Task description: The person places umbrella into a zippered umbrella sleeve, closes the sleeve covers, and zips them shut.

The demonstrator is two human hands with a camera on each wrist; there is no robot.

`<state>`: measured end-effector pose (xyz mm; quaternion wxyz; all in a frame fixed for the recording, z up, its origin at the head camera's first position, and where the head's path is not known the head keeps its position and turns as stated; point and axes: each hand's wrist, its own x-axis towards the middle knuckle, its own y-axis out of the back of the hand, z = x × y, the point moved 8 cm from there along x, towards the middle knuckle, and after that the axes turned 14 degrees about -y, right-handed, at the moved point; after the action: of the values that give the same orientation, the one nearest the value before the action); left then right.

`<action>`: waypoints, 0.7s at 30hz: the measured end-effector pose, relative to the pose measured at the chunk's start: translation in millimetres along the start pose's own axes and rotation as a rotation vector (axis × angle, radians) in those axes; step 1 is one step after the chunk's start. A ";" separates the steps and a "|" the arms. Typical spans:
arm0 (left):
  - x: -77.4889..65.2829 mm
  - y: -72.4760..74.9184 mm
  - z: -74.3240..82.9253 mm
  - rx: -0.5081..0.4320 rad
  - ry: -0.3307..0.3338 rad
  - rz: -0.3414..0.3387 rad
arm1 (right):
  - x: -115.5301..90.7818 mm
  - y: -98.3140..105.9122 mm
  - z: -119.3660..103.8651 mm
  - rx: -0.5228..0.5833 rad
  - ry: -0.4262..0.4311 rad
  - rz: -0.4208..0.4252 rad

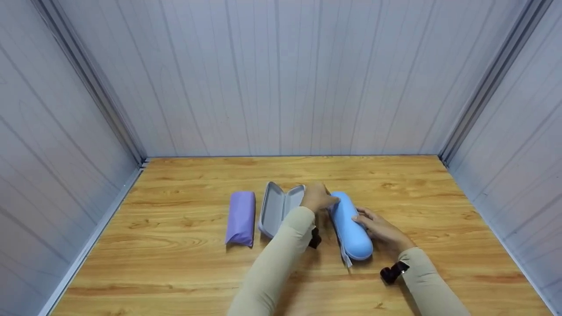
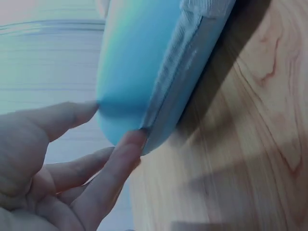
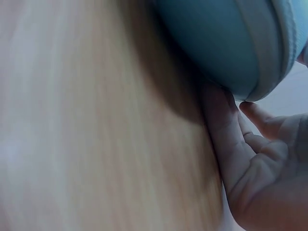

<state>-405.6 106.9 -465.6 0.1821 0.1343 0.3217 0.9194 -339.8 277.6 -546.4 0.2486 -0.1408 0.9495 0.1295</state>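
A light blue zippered hard case [image 1: 351,230] lies at a slant on the wooden table, its rounded, wider end toward me. My left hand [image 1: 317,198] pinches its far end; in the left wrist view the thumb is on the blue shell and a fingertip meets the zipper seam [image 2: 166,82]. At the case's right side, my right hand [image 1: 383,229] holds it with the thumb on top. Fingers of that hand [image 3: 255,163] reach low against the shell in the right wrist view. A pale zipper end [image 1: 347,260] hangs by the near end.
Left of the blue case stands an opened grey clamshell case [image 1: 272,210], partly hidden by my left forearm. Farther left lies a purple wrapped packet [image 1: 240,217]. Pale panel walls [image 1: 281,87] enclose the wooden table [image 1: 184,272] at the back and sides.
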 end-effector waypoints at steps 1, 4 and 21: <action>-3.1 -1.1 -0.7 -0.036 0.021 -0.021 | 0.0 0.1 0.0 -0.004 0.001 0.002; -10.6 -5.7 -2.6 -0.103 0.055 -0.085 | 0.0 1.4 0.9 0.007 -0.004 0.006; -28.3 -28.8 -6.2 -0.383 0.133 -0.114 | 0.8 1.0 -0.8 0.012 0.002 0.008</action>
<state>-375.3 112.5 -492.4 0.2344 0.0176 0.1593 0.9589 -341.1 278.1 -546.0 0.2478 -0.1358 0.9511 0.1247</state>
